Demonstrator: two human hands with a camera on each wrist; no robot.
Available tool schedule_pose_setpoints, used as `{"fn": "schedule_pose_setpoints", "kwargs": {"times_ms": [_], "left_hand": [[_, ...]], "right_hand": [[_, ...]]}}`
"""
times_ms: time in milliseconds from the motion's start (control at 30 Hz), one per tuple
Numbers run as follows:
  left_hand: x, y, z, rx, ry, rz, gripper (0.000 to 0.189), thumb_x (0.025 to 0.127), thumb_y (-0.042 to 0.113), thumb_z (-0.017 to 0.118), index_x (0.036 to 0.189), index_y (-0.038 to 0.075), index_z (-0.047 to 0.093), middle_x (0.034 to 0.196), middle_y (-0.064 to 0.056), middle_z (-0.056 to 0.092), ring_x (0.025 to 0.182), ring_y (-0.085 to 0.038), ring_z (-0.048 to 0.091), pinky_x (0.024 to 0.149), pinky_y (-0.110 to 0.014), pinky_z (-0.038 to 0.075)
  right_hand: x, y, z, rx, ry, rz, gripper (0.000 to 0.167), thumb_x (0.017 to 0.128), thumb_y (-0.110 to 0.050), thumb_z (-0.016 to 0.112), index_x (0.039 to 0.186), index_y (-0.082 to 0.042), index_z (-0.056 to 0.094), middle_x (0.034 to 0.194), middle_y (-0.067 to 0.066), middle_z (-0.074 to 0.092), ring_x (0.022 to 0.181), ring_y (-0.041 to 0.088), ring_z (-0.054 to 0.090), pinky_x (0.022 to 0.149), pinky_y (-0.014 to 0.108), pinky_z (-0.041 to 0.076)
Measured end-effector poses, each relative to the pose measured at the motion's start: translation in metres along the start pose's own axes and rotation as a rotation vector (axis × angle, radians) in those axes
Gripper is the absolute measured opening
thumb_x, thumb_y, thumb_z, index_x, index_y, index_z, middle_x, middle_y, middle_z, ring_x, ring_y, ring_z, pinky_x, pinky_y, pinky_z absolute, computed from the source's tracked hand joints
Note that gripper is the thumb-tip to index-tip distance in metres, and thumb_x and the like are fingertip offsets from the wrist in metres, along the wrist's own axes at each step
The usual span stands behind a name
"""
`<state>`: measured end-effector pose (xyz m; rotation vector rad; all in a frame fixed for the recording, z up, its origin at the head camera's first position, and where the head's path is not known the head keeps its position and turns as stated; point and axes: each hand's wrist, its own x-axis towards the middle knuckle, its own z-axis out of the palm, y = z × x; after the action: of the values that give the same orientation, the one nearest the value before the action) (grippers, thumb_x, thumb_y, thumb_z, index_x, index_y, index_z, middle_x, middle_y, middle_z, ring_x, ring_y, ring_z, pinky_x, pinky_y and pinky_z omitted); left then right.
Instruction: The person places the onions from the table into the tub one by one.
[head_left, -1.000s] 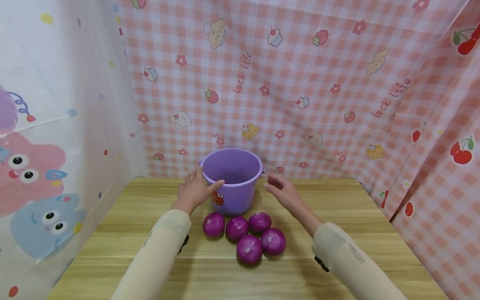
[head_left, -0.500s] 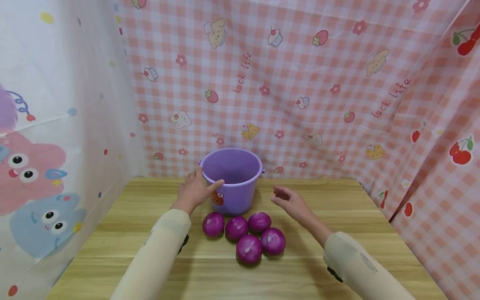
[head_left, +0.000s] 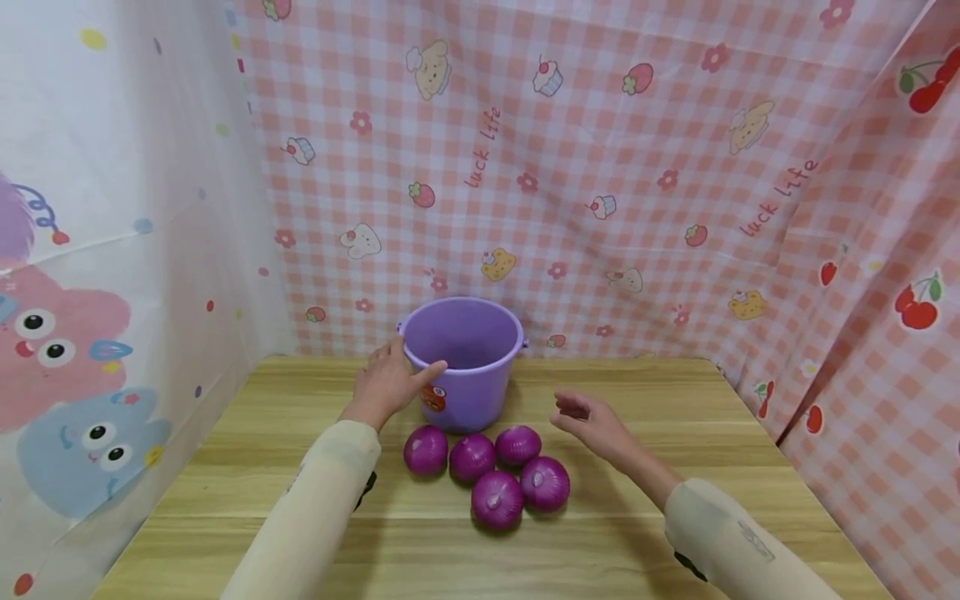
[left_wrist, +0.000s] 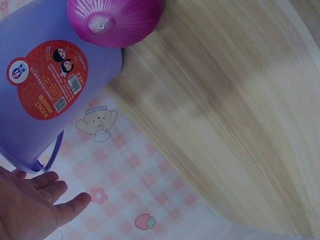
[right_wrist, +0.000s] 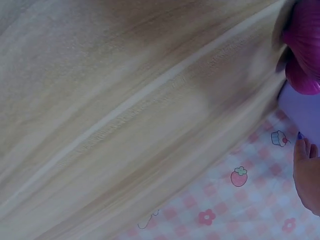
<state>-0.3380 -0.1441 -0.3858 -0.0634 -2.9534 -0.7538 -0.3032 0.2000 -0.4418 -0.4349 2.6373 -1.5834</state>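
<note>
A purple bucket (head_left: 468, 392) stands upright near the back of the wooden table, with a red label (left_wrist: 55, 77) on its wall. My left hand (head_left: 384, 387) rests against the bucket's left rim, thumb stretched along the front edge. Fairly straight fingers (left_wrist: 72, 207) show beside the rim in the left wrist view. To the right of the bucket and apart from it, my right hand (head_left: 596, 427) hovers with loosely bent fingers and holds nothing. Several red onions lie in front of the bucket, among them a front onion (head_left: 497, 500) and a right onion (head_left: 545, 483). The bucket's bottom is hidden.
A pink checked cloth (head_left: 570, 167) hangs behind the table (head_left: 637, 542) and along its right side. On the left hangs a white cloth (head_left: 187, 292) with cartoon prints.
My right hand has drawn away from the bucket's right rim, moving right and toward me. My left hand, the bucket and the onions stay put.
</note>
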Motion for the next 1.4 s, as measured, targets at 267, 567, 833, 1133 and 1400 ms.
{"fn": "schedule_pose_setpoints", "kwargs": {"times_ms": [267,567,833,1133,1400], "left_hand": [[-0.001,0.001,0.0,-0.006,0.003,0.0,0.114,0.082,0.084,0.046,0.156,0.003,0.016,0.154,-0.027,0.031,0.14,-0.045,0.03,0.108,-0.068,0.027],[-0.003,0.002,-0.001,-0.005,-0.002,-0.006,0.115,0.081,0.085,0.045,0.156,0.002,0.015,0.154,-0.027,0.03,0.141,-0.045,0.029,0.108,-0.067,0.028],[-0.003,0.002,-0.001,-0.008,0.008,0.002,0.112,0.083,0.082,0.047,0.156,0.002,0.017,0.154,-0.028,0.03,0.14,-0.045,0.029,0.109,-0.066,0.029],[-0.003,0.001,0.0,-0.002,0.008,0.009,0.12,0.078,0.09,0.04,0.156,0.002,0.016,0.154,-0.028,0.03,0.14,-0.045,0.029,0.108,-0.067,0.029],[-0.004,0.001,-0.002,0.004,0.008,0.009,0.116,0.081,0.086,0.042,0.156,0.001,0.017,0.154,-0.029,0.029,0.14,-0.046,0.029,0.108,-0.067,0.029]], "right_hand": [[-0.005,0.0,0.001,0.026,-0.01,0.015,0.055,0.096,-0.025,0.067,0.14,0.004,0.051,0.134,0.023,0.057,0.121,0.035,0.056,0.101,0.044,0.048],[-0.007,0.002,0.002,0.039,0.002,0.016,0.052,0.096,-0.021,0.067,0.139,0.005,0.052,0.133,0.024,0.058,0.121,0.035,0.056,0.1,0.044,0.048],[-0.008,0.007,-0.001,0.022,-0.004,0.02,0.054,0.097,-0.024,0.065,0.141,0.005,0.05,0.135,0.025,0.056,0.123,0.037,0.054,0.101,0.046,0.048],[-0.006,0.008,0.002,0.028,0.004,0.019,0.053,0.096,-0.022,0.067,0.139,0.005,0.052,0.132,0.024,0.058,0.12,0.036,0.057,0.099,0.044,0.049],[-0.007,0.001,0.013,0.039,0.001,-0.005,0.048,0.095,-0.015,0.067,0.136,0.008,0.054,0.128,0.025,0.06,0.117,0.037,0.059,0.098,0.044,0.05]]}}
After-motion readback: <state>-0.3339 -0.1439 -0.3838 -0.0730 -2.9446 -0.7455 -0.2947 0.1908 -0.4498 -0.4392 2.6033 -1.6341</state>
